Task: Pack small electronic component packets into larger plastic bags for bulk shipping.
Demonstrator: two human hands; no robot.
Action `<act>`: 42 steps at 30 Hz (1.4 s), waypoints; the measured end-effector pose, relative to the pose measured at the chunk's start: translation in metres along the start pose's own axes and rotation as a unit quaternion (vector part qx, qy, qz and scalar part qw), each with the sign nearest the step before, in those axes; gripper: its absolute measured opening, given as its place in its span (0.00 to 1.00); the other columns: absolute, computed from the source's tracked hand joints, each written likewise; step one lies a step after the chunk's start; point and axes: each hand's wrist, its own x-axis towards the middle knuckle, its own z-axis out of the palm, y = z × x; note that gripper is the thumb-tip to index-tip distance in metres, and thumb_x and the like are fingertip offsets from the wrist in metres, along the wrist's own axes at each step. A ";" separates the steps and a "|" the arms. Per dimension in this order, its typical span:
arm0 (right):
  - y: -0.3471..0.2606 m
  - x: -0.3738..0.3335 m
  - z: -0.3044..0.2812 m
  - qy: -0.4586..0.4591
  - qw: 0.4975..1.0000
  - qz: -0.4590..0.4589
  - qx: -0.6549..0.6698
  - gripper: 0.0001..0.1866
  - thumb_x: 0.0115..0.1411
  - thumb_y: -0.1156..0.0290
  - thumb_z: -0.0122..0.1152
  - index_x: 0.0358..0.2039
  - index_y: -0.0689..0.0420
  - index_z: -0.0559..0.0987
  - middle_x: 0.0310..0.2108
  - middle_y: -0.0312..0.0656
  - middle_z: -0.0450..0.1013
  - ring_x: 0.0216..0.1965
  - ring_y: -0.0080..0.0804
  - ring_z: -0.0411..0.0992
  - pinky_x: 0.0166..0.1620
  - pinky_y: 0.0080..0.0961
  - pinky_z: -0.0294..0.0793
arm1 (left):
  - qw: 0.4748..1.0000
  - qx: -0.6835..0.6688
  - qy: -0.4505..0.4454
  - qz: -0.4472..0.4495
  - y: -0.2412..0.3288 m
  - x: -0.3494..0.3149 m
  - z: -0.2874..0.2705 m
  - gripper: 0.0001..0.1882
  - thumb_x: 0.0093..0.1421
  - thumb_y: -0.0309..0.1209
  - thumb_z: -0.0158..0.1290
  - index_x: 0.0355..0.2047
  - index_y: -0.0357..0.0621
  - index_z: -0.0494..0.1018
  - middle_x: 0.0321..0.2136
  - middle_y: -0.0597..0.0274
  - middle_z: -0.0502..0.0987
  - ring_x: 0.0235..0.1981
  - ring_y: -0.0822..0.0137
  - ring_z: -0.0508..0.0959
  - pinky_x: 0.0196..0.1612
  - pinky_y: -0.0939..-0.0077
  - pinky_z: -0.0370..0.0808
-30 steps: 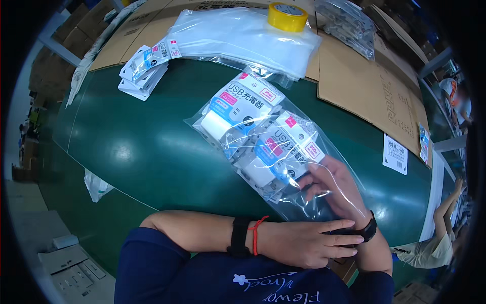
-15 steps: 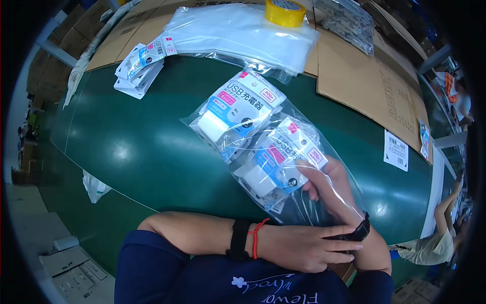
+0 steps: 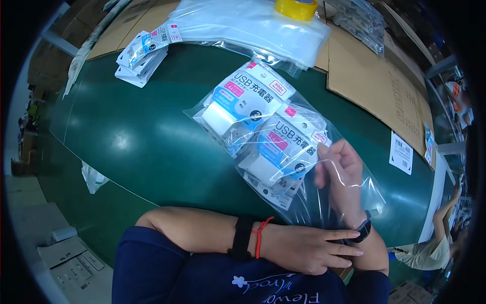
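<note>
A clear plastic bag (image 3: 362, 188) lies slantwise on the green table. Inside it are two stacks of carded USB chargers, a far stack (image 3: 243, 101) and a near stack (image 3: 283, 147), each with white, blue and pink packaging. My right hand (image 3: 347, 167) is inside the bag, at the right edge of the near stack. Its fingers are loosely bent and apart, the thumb touching the card's corner. My left hand (image 3: 319, 248) lies across my right wrist by the black watch (image 3: 363, 230), fingers stretched and spread near the bag's mouth.
A pile of clear bags (image 3: 243, 30) lies at the back with a yellow tape roll (image 3: 296, 8) on it. Loose charger cards (image 3: 144, 58) are stacked far left. Flattened cardboard (image 3: 374, 96) and a white label sheet (image 3: 401, 153) are on the right. A person (image 3: 430, 248) is beyond.
My right hand has loosened from the near stack and shifted slightly right. That stack has moved up against the far one. My left hand stays at my right wrist.
</note>
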 end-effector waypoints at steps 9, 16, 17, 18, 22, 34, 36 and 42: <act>0.030 -0.002 -0.022 -0.019 0.996 -0.067 -0.055 0.08 0.63 0.68 0.56 0.34 0.58 0.70 0.24 0.37 0.73 0.23 0.17 0.70 0.24 0.12 0.67 | 0.975 0.135 0.048 -0.170 0.004 0.008 -0.060 0.30 0.59 0.43 0.51 0.53 0.29 0.63 0.57 0.40 0.62 0.62 0.45 0.59 0.64 0.49 0.52; 0.011 -0.008 -0.021 -0.061 0.996 0.057 -0.020 0.10 0.64 0.68 0.54 0.41 0.61 0.72 0.29 0.39 0.74 0.25 0.17 0.71 0.25 0.11 0.68 | 0.814 0.385 -0.075 -0.428 -0.012 -0.029 -0.087 0.46 0.57 0.55 0.49 0.58 0.22 0.53 0.62 0.34 0.53 0.65 0.43 0.53 0.65 0.56 0.50; 0.011 -0.010 -0.022 -0.066 0.996 0.057 -0.023 0.11 0.64 0.68 0.54 0.42 0.61 0.72 0.29 0.39 0.74 0.25 0.17 0.71 0.24 0.11 0.68 | 0.814 0.383 -0.078 -0.429 -0.012 -0.029 -0.088 0.46 0.57 0.55 0.49 0.58 0.22 0.53 0.62 0.34 0.53 0.65 0.43 0.53 0.65 0.56 0.50; 0.011 -0.013 -0.023 -0.069 0.996 0.058 -0.026 0.11 0.64 0.67 0.54 0.43 0.61 0.73 0.28 0.39 0.74 0.25 0.17 0.71 0.23 0.10 0.68 | 0.815 0.383 -0.076 -0.428 -0.013 -0.029 -0.089 0.47 0.56 0.56 0.49 0.59 0.22 0.52 0.62 0.34 0.52 0.65 0.43 0.53 0.65 0.56 0.50; 0.007 -0.008 -0.025 -0.124 0.989 0.072 -0.045 0.10 0.64 0.67 0.54 0.39 0.60 0.74 0.28 0.38 0.74 0.25 0.17 0.71 0.23 0.09 0.66 | 0.830 0.363 -0.043 -0.421 -0.015 -0.029 -0.092 0.48 0.57 0.55 0.49 0.61 0.24 0.48 0.62 0.34 0.51 0.65 0.43 0.51 0.66 0.56 0.49; 0.014 -0.010 -0.006 -0.041 0.993 -0.037 -0.106 0.10 0.63 0.67 0.54 0.36 0.61 0.76 0.25 0.35 0.72 0.21 0.17 0.67 0.26 0.15 0.65 | 0.884 0.286 0.095 -0.358 -0.018 -0.034 -0.097 0.46 0.61 0.51 0.48 0.62 0.23 0.43 0.61 0.28 0.50 0.64 0.36 0.52 0.65 0.55 0.51; 0.006 -0.004 -0.010 -0.059 0.990 -0.021 -0.129 0.10 0.63 0.67 0.54 0.36 0.61 0.76 0.25 0.35 0.72 0.21 0.17 0.67 0.26 0.15 0.65 | 0.889 0.269 0.100 -0.356 -0.019 -0.034 -0.097 0.46 0.61 0.50 0.48 0.63 0.24 0.42 0.62 0.29 0.50 0.63 0.36 0.53 0.65 0.54 0.51; 0.002 0.019 -0.012 -0.077 0.988 0.013 -0.136 0.09 0.63 0.67 0.53 0.35 0.61 0.75 0.24 0.35 0.72 0.21 0.17 0.68 0.25 0.14 0.66 | 0.891 0.268 0.102 -0.352 -0.018 -0.029 -0.098 0.45 0.60 0.50 0.50 0.62 0.25 0.46 0.62 0.33 0.53 0.63 0.39 0.55 0.64 0.54 0.52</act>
